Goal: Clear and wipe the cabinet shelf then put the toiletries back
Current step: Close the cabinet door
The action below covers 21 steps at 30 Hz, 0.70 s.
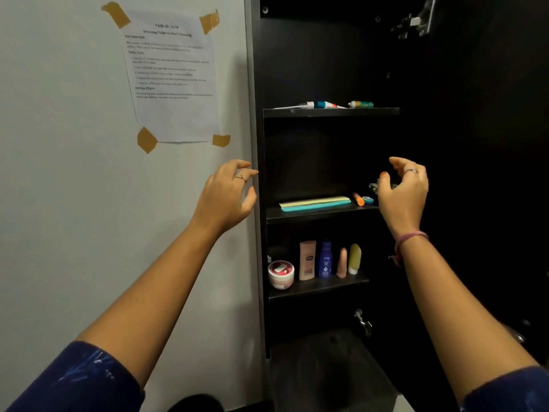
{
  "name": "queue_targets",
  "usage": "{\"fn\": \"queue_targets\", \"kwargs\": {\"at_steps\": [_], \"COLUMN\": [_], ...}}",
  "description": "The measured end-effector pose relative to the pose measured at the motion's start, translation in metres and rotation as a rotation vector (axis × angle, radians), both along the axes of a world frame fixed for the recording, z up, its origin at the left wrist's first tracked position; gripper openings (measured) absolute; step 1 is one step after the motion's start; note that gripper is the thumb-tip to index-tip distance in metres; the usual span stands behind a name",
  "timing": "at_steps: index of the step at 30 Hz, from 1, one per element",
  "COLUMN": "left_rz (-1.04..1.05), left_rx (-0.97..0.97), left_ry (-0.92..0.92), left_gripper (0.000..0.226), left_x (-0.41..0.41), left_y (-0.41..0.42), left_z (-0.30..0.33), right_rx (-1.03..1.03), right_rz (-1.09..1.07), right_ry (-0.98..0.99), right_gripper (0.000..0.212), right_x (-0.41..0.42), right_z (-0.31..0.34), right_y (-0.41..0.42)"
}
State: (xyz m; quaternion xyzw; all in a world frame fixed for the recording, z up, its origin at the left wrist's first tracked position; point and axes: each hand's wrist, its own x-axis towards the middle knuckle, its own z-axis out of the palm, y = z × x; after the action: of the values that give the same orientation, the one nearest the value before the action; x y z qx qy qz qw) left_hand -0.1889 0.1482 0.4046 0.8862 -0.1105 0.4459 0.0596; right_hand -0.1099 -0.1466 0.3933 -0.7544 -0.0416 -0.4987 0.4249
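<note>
A dark open cabinet has three shelves. On the lower shelf [319, 288] stand a red-lidded jar [281, 274], a peach lotion bottle [307, 260], a blue bottle [325, 259], a pink tube [342, 263] and a yellow tube [354, 258]. The middle shelf [297, 214] carries folded yellow and teal cloths [315, 203], an orange stick [358, 199] and a small teal tin [368, 199]. My left hand [227, 193] hovers at the cabinet's left edge, fingers apart, holding nothing. My right hand [404, 191] is raised before the middle shelf's right end, fingers curled apart and holding nothing.
The top shelf [331, 112] carries tubes [326, 104] lying flat. A printed sheet [172, 78] is taped to the pale wall on the left. The cabinet door [490, 144] stands open on the right, with hinges [416, 20] on it.
</note>
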Motion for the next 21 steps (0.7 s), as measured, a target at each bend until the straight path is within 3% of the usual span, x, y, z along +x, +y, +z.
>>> {"fn": "queue_targets", "kwargs": {"at_steps": [4, 8, 16, 21], "left_rz": [-0.063, -0.113, -0.142, -0.157], "left_rx": [-0.038, -0.108, -0.215, -0.255], "left_ry": [-0.012, 0.024, 0.137, 0.18], "left_gripper": [0.036, 0.034, 0.031, 0.03], "left_x": [-0.024, -0.037, -0.049, -0.055], "left_y": [0.003, -0.001, -0.024, -0.04], "left_z": [-0.026, -0.052, -0.087, -0.094], "right_rx": [0.002, 0.152, 0.315, 0.446], "right_rz": [-0.069, -0.241, -0.461, -0.514], "right_ry": [0.003, 0.01, -0.055, 0.107], "right_gripper": [0.034, 0.048, 0.068, 0.076], "right_x": [-0.057, -0.101, -0.128, -0.127], "right_z": [-0.027, -0.044, -0.066, -0.076], "right_y": [-0.001, -0.03, -0.088, -0.122]}}
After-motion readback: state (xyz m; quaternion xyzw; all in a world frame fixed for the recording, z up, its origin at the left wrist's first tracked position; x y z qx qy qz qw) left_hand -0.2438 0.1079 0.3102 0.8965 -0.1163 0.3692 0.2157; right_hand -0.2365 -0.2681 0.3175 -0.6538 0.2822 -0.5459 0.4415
